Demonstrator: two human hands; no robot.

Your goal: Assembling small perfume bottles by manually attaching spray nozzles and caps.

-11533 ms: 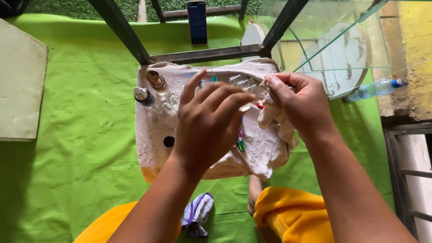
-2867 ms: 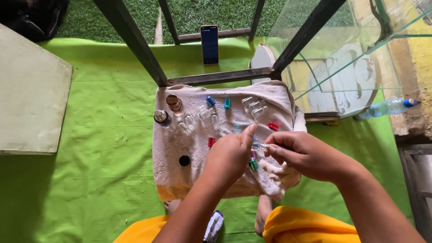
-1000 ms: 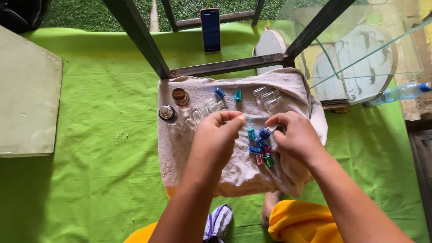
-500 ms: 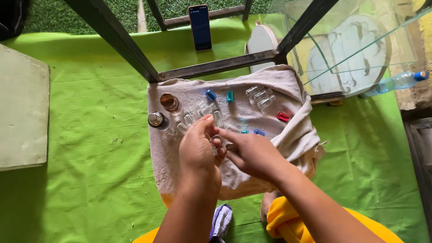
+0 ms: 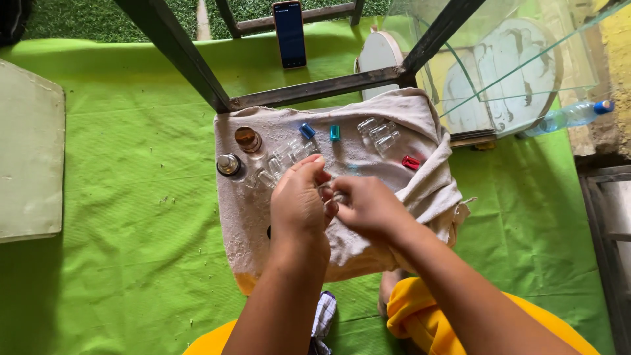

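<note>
My left hand [image 5: 299, 200] and my right hand [image 5: 369, 205] meet over the middle of a beige towel [image 5: 263, 217]. Their fingertips pinch a small clear glass vial [image 5: 333, 195] between them; most of it is hidden. On the towel lie several clear vials [image 5: 378, 129], more clear vials [image 5: 284, 158], a blue cap [image 5: 307, 130], a teal cap [image 5: 334, 133] and a red cap [image 5: 411, 162]. A round amber bottle [image 5: 248, 139] and a silver-topped bottle [image 5: 228, 164] stand at the towel's left.
The towel lies on a green cloth [image 5: 131, 197]. A dark metal frame [image 5: 315, 85] crosses behind it, with a phone [image 5: 290, 33] propped beyond. Glass panes [image 5: 519, 66] and a plastic water bottle [image 5: 568, 117] sit right. A pale board [image 5: 29, 158] lies left.
Both hands have drawn together at the towel's middle, pinching a vial. The cluster of coloured caps seen a second ago near my right hand is hidden now.
</note>
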